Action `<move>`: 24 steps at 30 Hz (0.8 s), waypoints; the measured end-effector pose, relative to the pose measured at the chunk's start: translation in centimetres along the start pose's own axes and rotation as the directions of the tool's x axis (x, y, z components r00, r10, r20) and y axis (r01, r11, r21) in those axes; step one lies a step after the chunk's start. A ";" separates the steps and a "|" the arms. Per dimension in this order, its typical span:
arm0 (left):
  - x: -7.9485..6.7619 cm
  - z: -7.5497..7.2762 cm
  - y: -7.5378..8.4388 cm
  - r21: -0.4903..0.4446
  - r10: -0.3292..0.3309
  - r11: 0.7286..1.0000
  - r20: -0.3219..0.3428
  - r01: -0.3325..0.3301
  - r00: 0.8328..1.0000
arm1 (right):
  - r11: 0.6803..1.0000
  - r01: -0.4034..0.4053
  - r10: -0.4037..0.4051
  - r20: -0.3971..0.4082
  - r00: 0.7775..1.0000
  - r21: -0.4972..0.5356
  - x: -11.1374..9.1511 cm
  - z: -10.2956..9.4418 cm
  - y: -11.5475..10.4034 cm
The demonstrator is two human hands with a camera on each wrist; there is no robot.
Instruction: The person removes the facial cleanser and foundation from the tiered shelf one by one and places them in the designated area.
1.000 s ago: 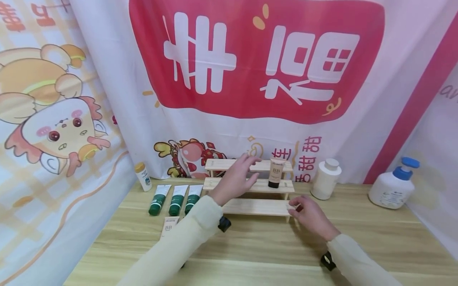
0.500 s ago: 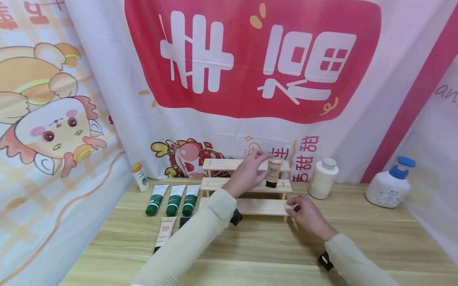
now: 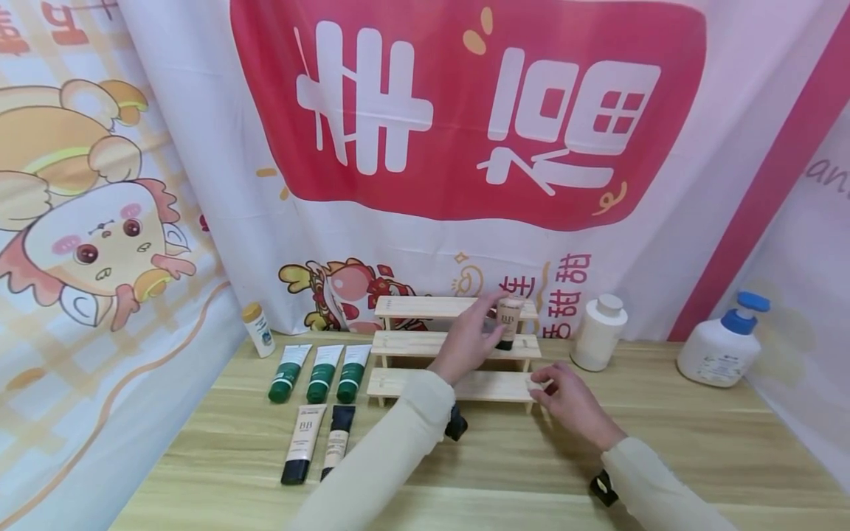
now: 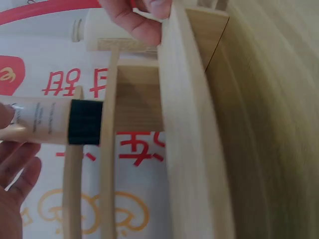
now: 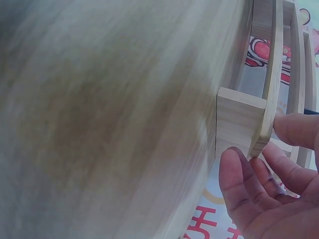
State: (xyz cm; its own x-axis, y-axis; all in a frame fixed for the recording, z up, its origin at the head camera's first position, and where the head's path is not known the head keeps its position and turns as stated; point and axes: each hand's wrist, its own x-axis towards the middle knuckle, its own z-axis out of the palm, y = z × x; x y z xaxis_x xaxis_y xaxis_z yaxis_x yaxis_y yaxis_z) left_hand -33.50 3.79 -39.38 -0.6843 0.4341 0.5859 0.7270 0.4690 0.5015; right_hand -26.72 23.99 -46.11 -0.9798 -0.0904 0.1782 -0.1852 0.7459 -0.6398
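A beige BB cream tube (image 3: 508,321) with a black cap stands cap down on the middle tier of a three-step wooden rack (image 3: 458,384). My left hand (image 3: 467,342) pinches it from the left; the left wrist view shows the thumb on the tube (image 4: 42,119) and fingers behind it. At the rack's right end my right hand (image 3: 572,404) grips the lowest board, with the thumb over its top and fingers below, as the right wrist view shows the board end (image 5: 266,119).
Left of the rack lie several green-and-white tubes (image 3: 322,373), another BB cream tube (image 3: 304,444) and a dark-topped tube (image 3: 337,441). A yellow-capped bottle (image 3: 259,330) stands behind them. To the right are a white bottle (image 3: 600,333) and a blue pump bottle (image 3: 720,350).
My left hand has moved right to the BB cream tube and taken hold of it. The left sleeve has uncovered the tubes on the table. My right hand keeps its grip.
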 end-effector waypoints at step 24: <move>-3.4 -5.4 -2.1 -0.020 0.137 0.989 -0.179 -0.143 0.974 | 0.998 0.057 -0.058 -0.043 0.997 -0.042 -0.5 0.2 -0.1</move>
State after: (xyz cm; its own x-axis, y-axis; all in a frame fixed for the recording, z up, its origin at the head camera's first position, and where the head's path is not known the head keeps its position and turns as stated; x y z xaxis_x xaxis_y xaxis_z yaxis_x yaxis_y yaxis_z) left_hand -32.40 -2.84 -39.04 -0.5565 0.3495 0.7537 0.8185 0.3862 0.4253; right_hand -26.26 23.80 -46.29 -0.9632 -0.1055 0.2471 -0.2371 0.7664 -0.5971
